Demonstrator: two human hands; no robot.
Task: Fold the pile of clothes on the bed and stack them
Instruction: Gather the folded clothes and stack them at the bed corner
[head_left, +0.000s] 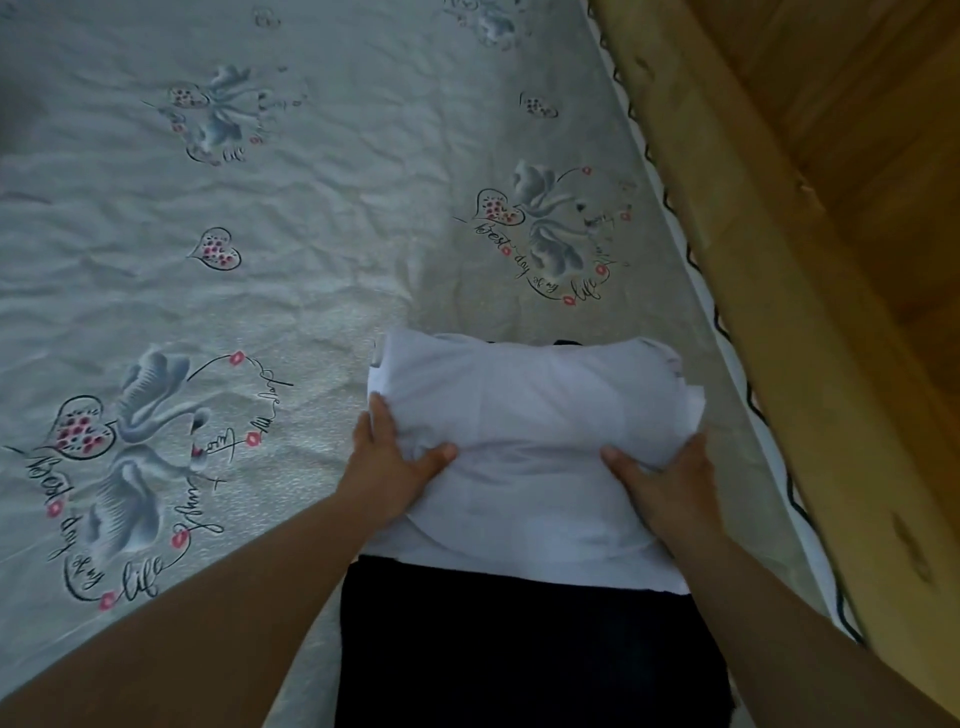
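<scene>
Our left hand (387, 462) and right hand (670, 483) grip the white shirt (524, 415); we should lower it flat onto the dark clothes (519, 649).

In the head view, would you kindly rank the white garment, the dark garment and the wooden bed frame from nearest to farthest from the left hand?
1. white garment, gripped by the left hand
2. dark garment, underneath, nearer the camera
3. wooden bed frame, far right

Cloth on cloth, wood at the side

The white garment (524, 415) is thin, matt, soft cloth; the dark garment (519, 649) under it is a denser matt fabric — the bed sheet (311, 234) is creased with a faint sheen, and the wooden frame (779, 260) looks smooth and lightly glossy.
</scene>
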